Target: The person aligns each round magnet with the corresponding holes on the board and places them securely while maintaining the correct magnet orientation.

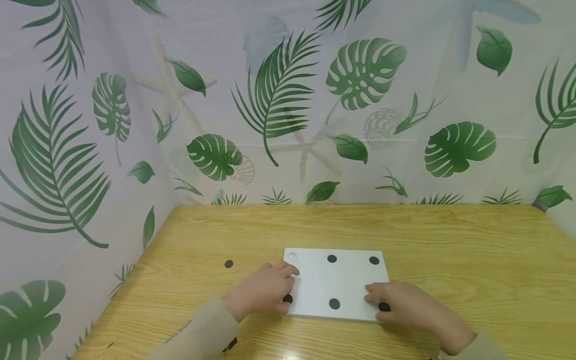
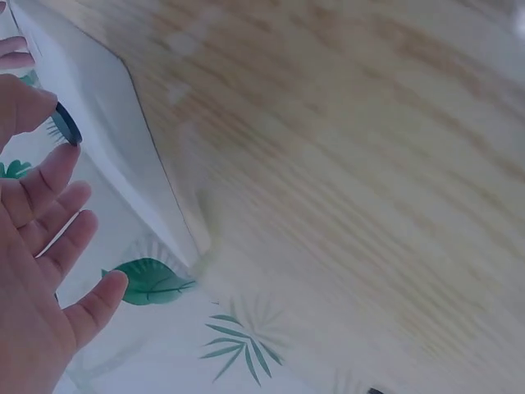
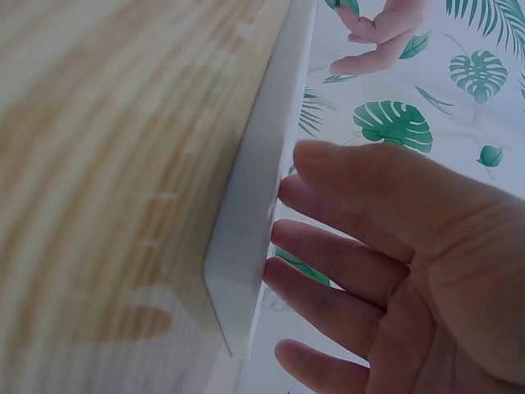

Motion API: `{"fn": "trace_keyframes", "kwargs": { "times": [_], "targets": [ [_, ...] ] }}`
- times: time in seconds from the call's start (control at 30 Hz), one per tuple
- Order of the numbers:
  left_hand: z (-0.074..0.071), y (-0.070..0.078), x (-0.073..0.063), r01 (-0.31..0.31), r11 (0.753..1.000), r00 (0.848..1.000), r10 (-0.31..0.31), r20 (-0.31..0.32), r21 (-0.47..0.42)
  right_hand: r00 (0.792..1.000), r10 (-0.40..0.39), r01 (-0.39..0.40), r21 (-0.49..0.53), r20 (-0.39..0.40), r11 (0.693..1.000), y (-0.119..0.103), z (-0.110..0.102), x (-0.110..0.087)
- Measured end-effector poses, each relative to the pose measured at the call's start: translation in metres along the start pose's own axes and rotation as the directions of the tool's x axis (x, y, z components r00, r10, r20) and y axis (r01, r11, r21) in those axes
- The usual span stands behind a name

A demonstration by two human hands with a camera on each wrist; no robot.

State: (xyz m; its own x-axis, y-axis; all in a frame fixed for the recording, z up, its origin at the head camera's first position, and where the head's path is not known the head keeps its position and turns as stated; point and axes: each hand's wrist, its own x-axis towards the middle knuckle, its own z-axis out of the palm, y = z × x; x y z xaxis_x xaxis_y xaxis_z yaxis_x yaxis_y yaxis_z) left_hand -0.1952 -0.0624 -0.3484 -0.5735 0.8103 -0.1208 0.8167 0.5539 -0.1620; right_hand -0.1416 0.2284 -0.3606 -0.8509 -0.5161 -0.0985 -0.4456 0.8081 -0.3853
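Observation:
A white rectangular board (image 1: 335, 280) lies flat on the table, with black discs near its edges and an unfilled round recess (image 1: 292, 256) at its far left corner. At its near left corner, my left hand (image 1: 269, 289) pinches a black disc (image 2: 69, 124) between thumb and index finger, the other fingers spread. My right hand (image 1: 402, 304) rests its fingertips on the board's right end. Between its thumb and index finger a black disc (image 1: 384, 306) shows in the head view. The right wrist view does not show that disc.
One loose black disc (image 1: 229, 263) lies on the wooden table (image 1: 472, 250), left of the board. More discs sit on the board at the far middle (image 1: 332, 258), far right (image 1: 374, 260) and near middle (image 1: 334, 303). A leaf-patterned cloth (image 1: 288, 100) hangs behind.

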Motion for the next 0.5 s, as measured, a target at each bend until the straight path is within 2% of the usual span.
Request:
{"fn": "trace_keyframes", "kwargs": {
  "times": [0.17,0.5],
  "targets": [
    [0.0004,0.0038,0.0031,-0.006,1.000,1.000,0.006,0.020,0.008,1.000,0.009,-0.009,0.024,0.011,1.000,-0.0002,-0.0007,0.0000],
    [0.0051,0.0028,0.0019,0.004,1.000,1.000,-0.004,0.006,-0.003,1.000,-0.014,0.014,0.001,0.001,1.000,-0.0012,-0.0020,-0.0003]
  ]
}}
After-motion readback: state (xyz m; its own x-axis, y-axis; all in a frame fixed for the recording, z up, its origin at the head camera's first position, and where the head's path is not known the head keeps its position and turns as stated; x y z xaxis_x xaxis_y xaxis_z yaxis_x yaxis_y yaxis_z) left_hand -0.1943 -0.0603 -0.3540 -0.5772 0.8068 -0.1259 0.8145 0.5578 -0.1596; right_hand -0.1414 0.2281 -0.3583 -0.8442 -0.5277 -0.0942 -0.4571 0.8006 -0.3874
